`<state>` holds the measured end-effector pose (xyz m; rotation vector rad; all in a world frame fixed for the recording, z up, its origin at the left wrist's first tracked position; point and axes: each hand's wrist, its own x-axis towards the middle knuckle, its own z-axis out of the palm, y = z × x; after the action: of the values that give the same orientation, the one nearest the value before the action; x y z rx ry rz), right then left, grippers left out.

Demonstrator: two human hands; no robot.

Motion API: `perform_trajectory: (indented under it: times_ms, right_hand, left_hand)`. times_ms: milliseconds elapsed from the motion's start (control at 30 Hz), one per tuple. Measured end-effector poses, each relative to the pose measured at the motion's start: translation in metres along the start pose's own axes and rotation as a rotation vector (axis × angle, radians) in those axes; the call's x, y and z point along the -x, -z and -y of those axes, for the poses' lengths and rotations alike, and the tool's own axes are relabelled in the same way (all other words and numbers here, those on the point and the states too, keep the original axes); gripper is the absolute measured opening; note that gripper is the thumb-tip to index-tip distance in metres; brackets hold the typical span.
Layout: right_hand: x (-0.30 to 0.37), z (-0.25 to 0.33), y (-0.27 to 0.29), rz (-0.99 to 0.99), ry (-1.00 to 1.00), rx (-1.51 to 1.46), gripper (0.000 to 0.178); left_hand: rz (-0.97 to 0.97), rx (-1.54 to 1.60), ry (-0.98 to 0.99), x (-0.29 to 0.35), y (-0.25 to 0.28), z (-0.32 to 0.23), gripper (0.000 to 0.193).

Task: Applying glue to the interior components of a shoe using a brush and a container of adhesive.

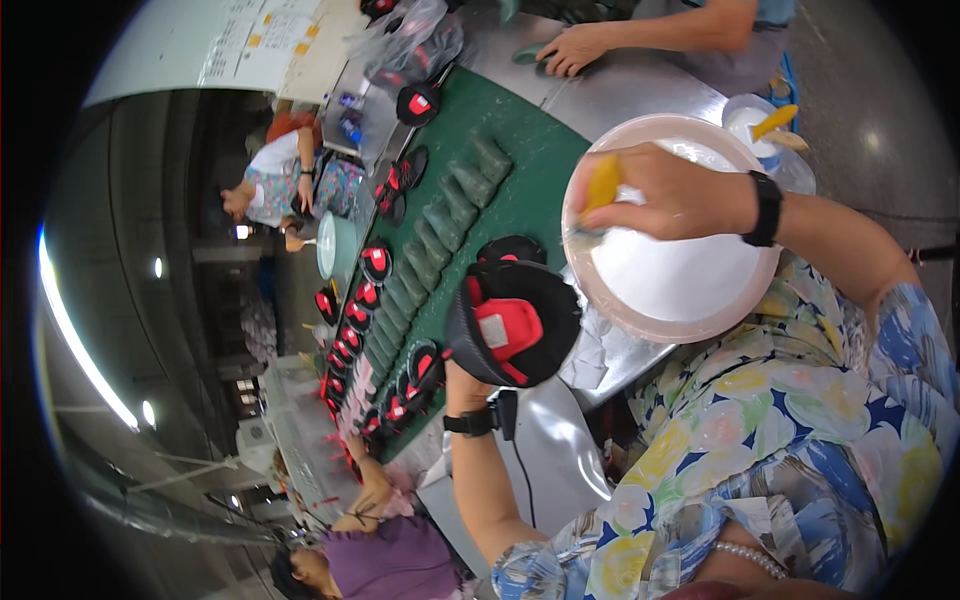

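Observation:
My left hand (466,388) is closed on a black shoe upper (468,318) with a red lining and a pale label inside. Its opening faces up toward me, and the upper hides most of my fingers. My right hand (655,190) grips a brush (604,182) by its yellow handle. That hand is over the left part of a pale pink basin (655,329), which holds white liquid (670,285). The brush's lower end is near the basin's left rim; whether it touches the liquid, I cannot tell. Behind the held upper, another black shoe piece (512,248) lies on the green belt (540,130).
Several grey-green, shoe-shaped pieces (435,232) line the belt, with black and red uppers (376,262) alongside. A white container (742,112) with another yellow-handled brush (773,122) stands beyond the basin. Crumpled white material (590,355) lies beside it. Co-workers' arms (660,32) reach in around the belt.

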<state>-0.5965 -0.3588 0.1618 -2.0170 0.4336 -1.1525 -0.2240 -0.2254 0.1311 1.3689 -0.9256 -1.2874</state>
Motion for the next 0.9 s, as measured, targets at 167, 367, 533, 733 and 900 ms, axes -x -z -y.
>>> perform_trajectory:
  times_ms: [167,367,533,733,900]
  right_hand:
    - [-0.017,0.001,-0.012,0.008,0.068,-0.027,0.024]
    - [0.003,0.007,0.003,-0.127,-0.316,0.097,0.034]
    - [0.015,0.006,-0.015,-0.304,-0.471,-0.019,0.036]
    - [0.028,0.003,-0.029,-0.259,-0.568,-0.106,0.037]
    - [0.032,0.012,-0.027,-0.213,-0.603,-0.367,0.030]
  left_hand:
    - [0.093,-0.058,-0.153,0.006,-0.038,0.025,0.064]
    - [-0.123,-0.779,-0.671,-0.004,-0.061,0.038,0.070]
    - [-0.356,-1.190,-1.140,-0.009,-0.094,0.047,0.062]
    - [-0.550,-0.989,-1.206,-0.028,-0.106,0.045,0.058]
    - [-0.469,-0.584,-0.970,-0.036,-0.095,0.037,0.055]
